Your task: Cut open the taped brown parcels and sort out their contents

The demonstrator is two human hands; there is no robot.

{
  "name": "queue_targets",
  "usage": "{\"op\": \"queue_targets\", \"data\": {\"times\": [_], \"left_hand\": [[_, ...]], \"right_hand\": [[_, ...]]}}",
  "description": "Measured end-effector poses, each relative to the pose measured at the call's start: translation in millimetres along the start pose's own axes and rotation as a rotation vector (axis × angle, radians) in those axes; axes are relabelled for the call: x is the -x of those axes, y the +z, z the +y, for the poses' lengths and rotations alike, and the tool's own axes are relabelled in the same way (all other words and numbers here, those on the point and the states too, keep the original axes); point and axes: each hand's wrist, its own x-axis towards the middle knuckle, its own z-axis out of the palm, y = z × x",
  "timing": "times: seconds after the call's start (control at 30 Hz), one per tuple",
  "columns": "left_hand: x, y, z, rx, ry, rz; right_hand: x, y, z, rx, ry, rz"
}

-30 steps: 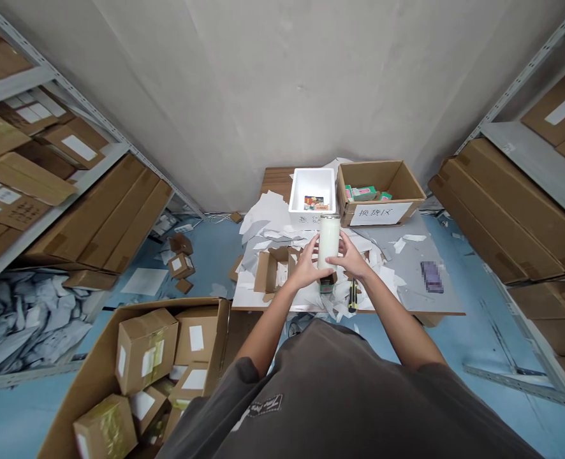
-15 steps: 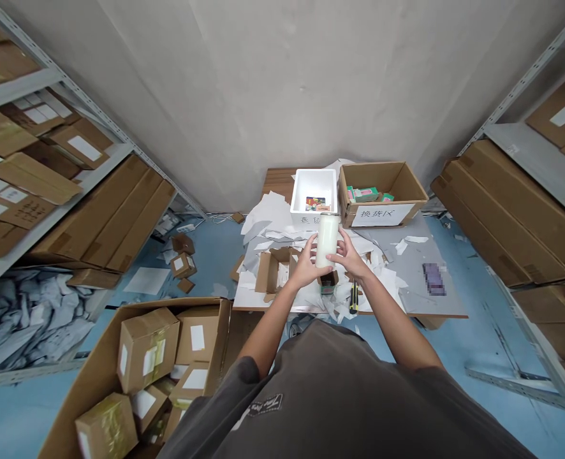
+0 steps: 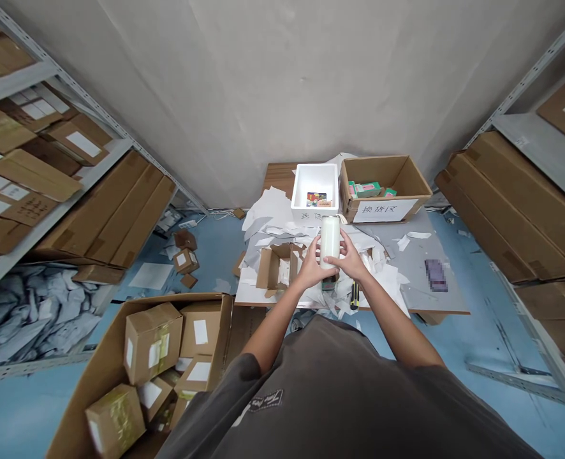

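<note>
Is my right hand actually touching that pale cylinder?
Touching. In the head view, the thumb of the right hand lies across the front of the pale cylinder, near its lower end.

Appearing as a pale, off-white cylindrical container [image 3: 330,241], taller than wide, showing smooth, plain sides and a thin greyish rim around the top. Being held roughly upright, clasped from left and right around the lower part, and hovering over the near, middle part of the table [image 3: 416,258].
</note>
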Motion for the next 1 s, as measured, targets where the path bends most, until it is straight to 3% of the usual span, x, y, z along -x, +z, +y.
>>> {"op": "queue_targets", "data": {"times": [0.13,0.27,0.4,0.53,0.73,0.87,0.93,1.0], "left_hand": [[0,-6.3,-1,0.076,0.016,-0.117],[2,-5.4,-3,-0.012,-0.012,-0.064],[6,-0.4,-1,0.062,-0.027,-0.115],[7,1.1,2,-0.027,-0.001,-0.057],[-1,-14.7,-10,-0.025,0.007,-0.178],[-29,-30.1,-6,-0.135,-0.070,0.004],[-45,-28.4,3,-0.231,-0.083,0.084],[-59,-18.7,13,-0.371,-0.071,0.090]], "right_hand": [[1,-5,-1,-0.040,0.037,-0.067],[3,-5,3,0.030,0.051,-0.014],[8,0,6,0.020,0.025,-0.060],[11,0,6,0.040,0.014,-0.030],[9,-10,19,0.095,0.032,-0.026],[11,-13,42,0.235,0.019,0.026],[13,-11,55,0.306,0.002,0.049],[13,-5,66,0.380,-0.028,0.081]]}}
